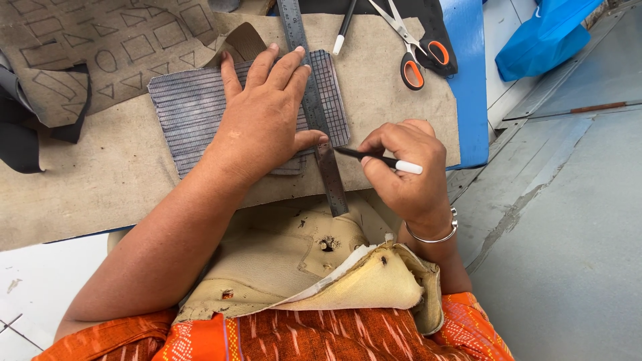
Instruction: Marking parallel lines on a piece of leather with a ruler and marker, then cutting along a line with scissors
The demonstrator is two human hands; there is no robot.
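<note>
My left hand (264, 117) lies flat with fingers spread on a grey checked fabric piece (194, 110) and presses down a steel ruler (314, 110) that runs across it from the top toward me. My right hand (404, 167) grips a black pen with a white end (381, 160), its tip touching the ruler's right edge near the fabric's lower corner. Both rest on a tan cloth (394, 93) spread over a blue board (471, 87).
Orange-handled scissors (411, 47) and a second pen (344, 27) lie at the top. A tan sheet drawn with shapes (100, 47) sits upper left, with dark fabric (20, 134) beside it. A worn beige cushion (301, 267) lies on my lap. A blue bag (542, 37) lies upper right.
</note>
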